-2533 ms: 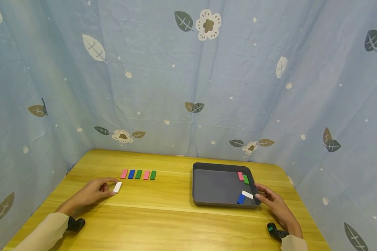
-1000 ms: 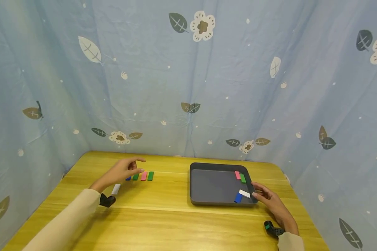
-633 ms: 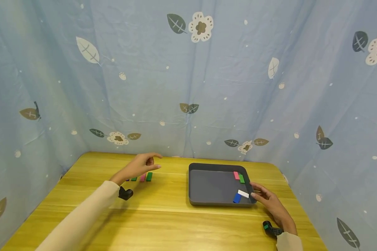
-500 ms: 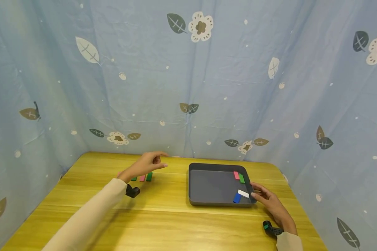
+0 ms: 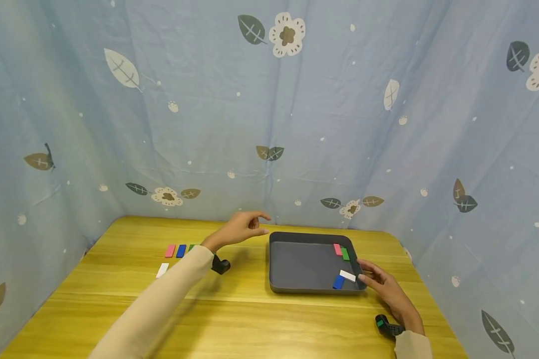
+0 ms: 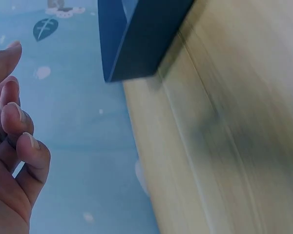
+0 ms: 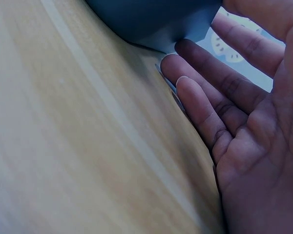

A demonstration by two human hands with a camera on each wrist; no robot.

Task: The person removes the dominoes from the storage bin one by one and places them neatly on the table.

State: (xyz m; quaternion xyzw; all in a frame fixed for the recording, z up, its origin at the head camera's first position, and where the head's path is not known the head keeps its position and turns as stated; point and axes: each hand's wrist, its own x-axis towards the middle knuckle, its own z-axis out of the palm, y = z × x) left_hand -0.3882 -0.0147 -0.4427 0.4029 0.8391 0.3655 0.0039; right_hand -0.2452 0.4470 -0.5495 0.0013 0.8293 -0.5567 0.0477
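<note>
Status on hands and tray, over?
Left hand empty, near tray; right hand touching its right side. Four blocks inside. Left sleeve partly hides green tabletop block.

Head view evenly lit, soft shadows cast on the table (image 5: 269, 324) beneath the left hand (image 5: 235, 229), wrist views dimmer and tinted blue, wood grain blurred there.

A curtained nook, perhaps a makeshift workspace: blue leaf-and-flower curtain (image 5: 215, 124) close around a wood-grain table (image 5: 269, 321).
</note>
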